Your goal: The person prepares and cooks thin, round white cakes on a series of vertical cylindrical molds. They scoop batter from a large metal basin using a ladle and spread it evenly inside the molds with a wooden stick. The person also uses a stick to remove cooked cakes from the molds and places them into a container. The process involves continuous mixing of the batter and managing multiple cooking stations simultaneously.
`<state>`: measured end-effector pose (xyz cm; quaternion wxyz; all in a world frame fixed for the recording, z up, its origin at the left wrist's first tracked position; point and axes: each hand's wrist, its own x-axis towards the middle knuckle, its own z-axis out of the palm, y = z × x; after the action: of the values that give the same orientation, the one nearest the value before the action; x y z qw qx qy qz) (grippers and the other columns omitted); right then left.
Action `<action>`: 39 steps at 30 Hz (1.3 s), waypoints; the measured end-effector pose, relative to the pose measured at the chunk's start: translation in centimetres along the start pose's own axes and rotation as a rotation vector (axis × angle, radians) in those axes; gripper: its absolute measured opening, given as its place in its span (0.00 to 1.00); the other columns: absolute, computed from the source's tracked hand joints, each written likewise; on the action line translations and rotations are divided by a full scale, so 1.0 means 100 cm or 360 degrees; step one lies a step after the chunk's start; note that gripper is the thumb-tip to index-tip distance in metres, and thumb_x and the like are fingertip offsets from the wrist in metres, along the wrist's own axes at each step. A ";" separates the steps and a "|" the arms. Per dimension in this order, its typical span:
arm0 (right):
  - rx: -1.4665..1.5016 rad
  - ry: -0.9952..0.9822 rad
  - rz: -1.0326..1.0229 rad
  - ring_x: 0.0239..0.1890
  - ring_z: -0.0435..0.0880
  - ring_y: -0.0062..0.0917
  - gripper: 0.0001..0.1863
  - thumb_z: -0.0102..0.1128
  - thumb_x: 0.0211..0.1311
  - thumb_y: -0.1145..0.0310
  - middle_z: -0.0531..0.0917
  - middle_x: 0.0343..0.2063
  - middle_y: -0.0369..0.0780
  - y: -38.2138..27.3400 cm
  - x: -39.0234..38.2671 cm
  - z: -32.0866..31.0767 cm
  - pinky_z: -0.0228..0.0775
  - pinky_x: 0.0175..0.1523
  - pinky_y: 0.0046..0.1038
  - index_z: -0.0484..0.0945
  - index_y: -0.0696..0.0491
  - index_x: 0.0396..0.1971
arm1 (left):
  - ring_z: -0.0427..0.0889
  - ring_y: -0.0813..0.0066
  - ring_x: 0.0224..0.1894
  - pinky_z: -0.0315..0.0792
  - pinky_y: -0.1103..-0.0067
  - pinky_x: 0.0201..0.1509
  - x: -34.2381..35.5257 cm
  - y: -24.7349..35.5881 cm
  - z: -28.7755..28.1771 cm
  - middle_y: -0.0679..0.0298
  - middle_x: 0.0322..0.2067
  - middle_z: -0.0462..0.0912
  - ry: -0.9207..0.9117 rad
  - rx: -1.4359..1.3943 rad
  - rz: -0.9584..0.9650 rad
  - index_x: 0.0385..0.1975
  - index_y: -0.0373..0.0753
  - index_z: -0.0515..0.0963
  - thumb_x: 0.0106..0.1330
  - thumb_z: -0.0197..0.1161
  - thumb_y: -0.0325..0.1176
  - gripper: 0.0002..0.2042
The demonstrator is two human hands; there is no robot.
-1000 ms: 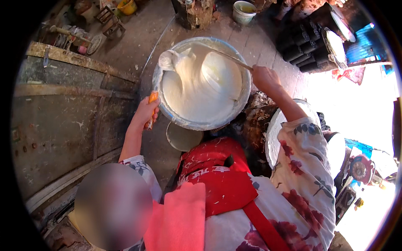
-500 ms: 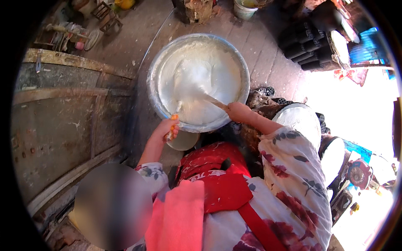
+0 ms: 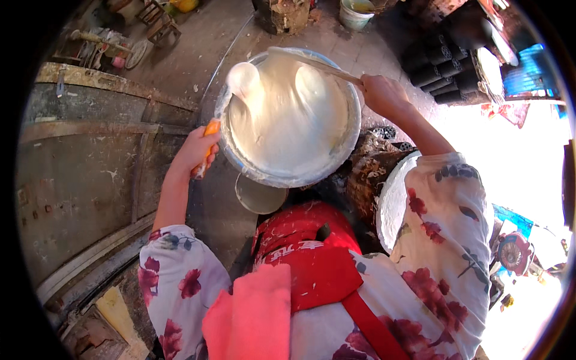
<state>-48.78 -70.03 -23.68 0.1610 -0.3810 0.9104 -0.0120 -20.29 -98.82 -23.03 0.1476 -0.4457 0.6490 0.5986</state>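
Observation:
Both my hands are over a wide round basin point(image 3: 261, 175) holding a thick, creamy white mixture point(image 3: 288, 129). My left hand point(image 3: 197, 149), at the basin's left side, is closed round the handle of an orange-handled tool point(image 3: 212, 127). A thick coat of the mixture hides the exact shape of this tool's rounded head, which is raised near the far left rim. My right hand point(image 3: 383, 95), beyond the right rim, grips a wooden stick point(image 3: 330, 69). Its coated far end lies across the back of the basin. Smooth folds of the mixture stretch up toward both tools.
A smaller round container point(image 3: 259, 198) sits below the basin's near edge. On the right are a white-topped drum point(image 3: 393, 204) and stacked black cylinders point(image 3: 444, 66). A boarded panel point(image 3: 90, 174) stands at left. A bucket point(image 3: 356, 15) is at the back.
My hands have moved apart: the left outward left and up, the right outward right and far. Both tool ends are lifted toward the far rim, pulling the mixture into folds.

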 end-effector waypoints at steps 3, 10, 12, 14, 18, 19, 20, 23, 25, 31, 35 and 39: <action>-0.0267 0.0064 -0.0084 0.38 0.83 0.39 0.11 0.49 0.56 0.71 0.83 0.32 0.45 0.025 0.020 0.017 0.75 0.41 0.38 0.79 0.53 0.35 | 0.75 0.73 0.17 0.70 0.76 0.20 0.041 -0.001 0.011 0.62 0.21 0.75 0.0050 0.0477 0.0069 0.38 0.36 0.70 0.62 0.56 0.38 0.12; -0.0631 -0.0394 -0.0056 0.37 0.84 0.31 0.10 0.53 0.55 0.70 0.84 0.34 0.41 0.059 0.057 0.140 0.78 0.36 0.33 0.83 0.51 0.33 | 0.80 0.52 0.41 0.73 0.66 0.46 0.147 -0.025 0.087 0.45 0.36 0.80 0.0378 0.1645 0.0420 0.42 0.32 0.69 0.63 0.48 0.33 0.12; -0.0609 -0.0584 -0.0166 0.37 0.84 0.33 0.10 0.56 0.53 0.69 0.84 0.33 0.41 0.030 0.042 0.143 0.78 0.37 0.32 0.83 0.53 0.33 | 0.81 0.53 0.40 0.74 0.67 0.45 0.156 -0.045 0.109 0.47 0.35 0.81 0.0309 0.1702 0.0383 0.42 0.32 0.68 0.63 0.48 0.31 0.12; -0.0554 -0.0677 -0.0158 0.37 0.84 0.33 0.10 0.57 0.52 0.69 0.84 0.32 0.41 0.025 0.021 0.150 0.78 0.37 0.33 0.83 0.54 0.32 | 0.81 0.53 0.40 0.73 0.67 0.46 0.160 -0.068 0.129 0.48 0.35 0.81 0.0170 0.1747 0.0367 0.43 0.31 0.67 0.64 0.48 0.31 0.12; -0.0363 -0.0801 -0.0101 0.35 0.84 0.35 0.10 0.57 0.50 0.69 0.84 0.31 0.42 0.022 -0.021 0.160 0.77 0.38 0.34 0.82 0.55 0.31 | 0.82 0.55 0.38 0.74 0.65 0.42 0.138 -0.105 0.129 0.48 0.34 0.81 -0.0006 0.1779 0.0519 0.48 0.33 0.66 0.63 0.47 0.29 0.14; -0.0272 -0.0812 -0.0047 0.34 0.84 0.36 0.10 0.56 0.49 0.68 0.84 0.31 0.43 0.020 -0.029 0.161 0.77 0.38 0.35 0.82 0.55 0.30 | 0.82 0.55 0.38 0.75 0.65 0.41 0.128 -0.111 0.124 0.48 0.34 0.81 -0.0030 0.1764 0.0577 0.49 0.33 0.66 0.62 0.47 0.29 0.15; -0.0145 -0.0919 -0.0034 0.33 0.84 0.36 0.11 0.56 0.49 0.68 0.83 0.28 0.46 0.015 -0.036 0.154 0.76 0.36 0.36 0.81 0.56 0.30 | 0.82 0.55 0.36 0.75 0.66 0.39 0.116 -0.115 0.119 0.47 0.34 0.81 -0.0084 0.1713 0.0488 0.50 0.33 0.66 0.62 0.47 0.29 0.16; 0.0299 -0.1144 0.0035 0.29 0.84 0.38 0.11 0.55 0.50 0.69 0.82 0.24 0.47 -0.004 -0.061 0.144 0.75 0.34 0.38 0.81 0.58 0.30 | 0.81 0.58 0.27 0.74 0.67 0.31 0.081 -0.119 0.099 0.48 0.30 0.80 -0.0257 0.1479 0.0233 0.52 0.34 0.64 0.61 0.48 0.30 0.18; 0.0669 -0.1200 0.0117 0.20 0.82 0.33 0.11 0.55 0.53 0.67 0.80 0.19 0.45 -0.019 -0.081 0.143 0.73 0.27 0.35 0.79 0.60 0.27 | 0.78 0.63 0.18 0.73 0.69 0.23 0.061 -0.125 0.078 0.52 0.25 0.78 -0.0404 0.1228 0.0061 0.53 0.35 0.62 0.63 0.50 0.32 0.18; 0.1383 -0.1174 0.0109 0.12 0.75 0.22 0.13 0.56 0.57 0.65 0.75 0.13 0.39 -0.058 -0.112 0.120 0.66 0.18 0.26 0.74 0.61 0.23 | 0.65 0.83 0.12 0.59 0.82 0.12 0.003 -0.096 -0.016 0.70 0.16 0.67 -0.0526 0.0258 -0.0236 0.35 0.41 0.65 0.61 0.58 0.35 0.10; 0.1619 -0.1022 0.0129 0.12 0.73 0.20 0.11 0.55 0.59 0.66 0.74 0.14 0.36 -0.078 -0.101 0.084 0.65 0.17 0.25 0.73 0.61 0.30 | 0.65 0.84 0.11 0.58 0.83 0.12 -0.034 -0.057 -0.065 0.69 0.18 0.68 -0.0276 0.0313 -0.0165 0.36 0.40 0.65 0.63 0.57 0.36 0.10; 0.1438 -0.0608 0.0116 0.12 0.73 0.21 0.13 0.54 0.60 0.65 0.73 0.15 0.37 -0.069 -0.064 0.062 0.66 0.17 0.26 0.74 0.61 0.35 | 0.64 0.84 0.11 0.58 0.83 0.13 -0.039 -0.021 -0.073 0.70 0.18 0.67 -0.0107 0.0507 -0.0047 0.37 0.38 0.66 0.62 0.57 0.36 0.11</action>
<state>-37.89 -69.87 -26.78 0.4746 -0.2364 0.7810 -0.3300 -14.02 -103.69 -19.85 0.2469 -0.4058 0.7238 0.5005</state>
